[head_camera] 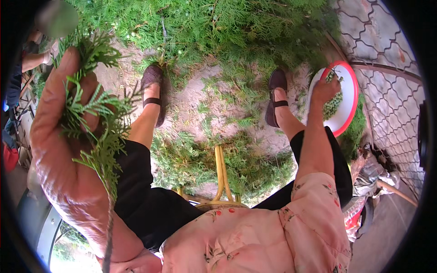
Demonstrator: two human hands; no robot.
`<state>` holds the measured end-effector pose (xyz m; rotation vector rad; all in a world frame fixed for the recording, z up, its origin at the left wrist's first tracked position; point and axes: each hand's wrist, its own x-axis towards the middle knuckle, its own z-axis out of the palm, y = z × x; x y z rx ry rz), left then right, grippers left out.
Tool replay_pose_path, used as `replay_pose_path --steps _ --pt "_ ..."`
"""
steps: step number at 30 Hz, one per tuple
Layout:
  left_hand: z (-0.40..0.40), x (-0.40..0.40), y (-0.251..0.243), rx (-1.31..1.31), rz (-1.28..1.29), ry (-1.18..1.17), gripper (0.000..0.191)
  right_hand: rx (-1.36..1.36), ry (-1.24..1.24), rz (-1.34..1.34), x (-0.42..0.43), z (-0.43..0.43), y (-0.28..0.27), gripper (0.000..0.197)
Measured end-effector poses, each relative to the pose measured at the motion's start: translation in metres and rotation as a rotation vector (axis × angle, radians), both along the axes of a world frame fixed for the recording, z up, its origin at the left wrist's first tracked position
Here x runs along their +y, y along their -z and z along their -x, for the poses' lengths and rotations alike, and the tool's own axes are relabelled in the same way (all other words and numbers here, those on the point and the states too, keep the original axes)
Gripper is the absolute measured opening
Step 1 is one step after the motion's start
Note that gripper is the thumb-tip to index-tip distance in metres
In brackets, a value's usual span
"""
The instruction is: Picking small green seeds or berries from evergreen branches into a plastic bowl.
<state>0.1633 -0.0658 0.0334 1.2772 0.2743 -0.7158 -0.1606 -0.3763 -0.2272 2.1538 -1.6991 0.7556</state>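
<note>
Close to the camera, my left hand (56, 133) is closed around a leafy thuja branch (102, 146), whose bare brown stem (109, 225) hangs down past my wrist. Flat green sprays stick out between the fingers. On my right, my right hand (326, 88) reaches into a white basin with a red rim (350, 92). A heap of small green cones (333, 105) lies inside that basin, under and beside the hand. Thin twig ends show near its fingertips; whether the fingers grip anything is not clear.
A large pile of cut thuja branches (222, 27) lies beyond my feet, with loose sprigs (242, 119) on the dirt. Yellow chair legs (220, 174) stand below me. Paving (379, 30) runs along the right, near plastic bags (372, 177). Another person's arm (36, 61) shows far left.
</note>
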Motion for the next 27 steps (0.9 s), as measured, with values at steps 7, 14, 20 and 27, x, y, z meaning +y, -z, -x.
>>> replay_pose_path --steps 7,14,20,27 --pt "0.005 -0.011 0.004 -0.056 -0.033 0.136 0.023 0.079 -0.269 -1.083 0.105 -0.063 0.103 0.073" --pt "0.005 -0.01 0.005 -0.01 -0.013 0.132 0.014 0.206 -0.528 -1.37 0.33 -0.116 0.078 0.065" --pt "0.031 -0.037 0.003 0.0 -0.131 0.018 0.011 0.067 -0.947 -2.08 0.351 -0.103 0.048 0.031" --pt "0.024 -0.03 0.006 -0.105 -0.233 -0.102 0.027 -0.331 -0.42 -0.825 0.113 -0.124 0.082 0.021"
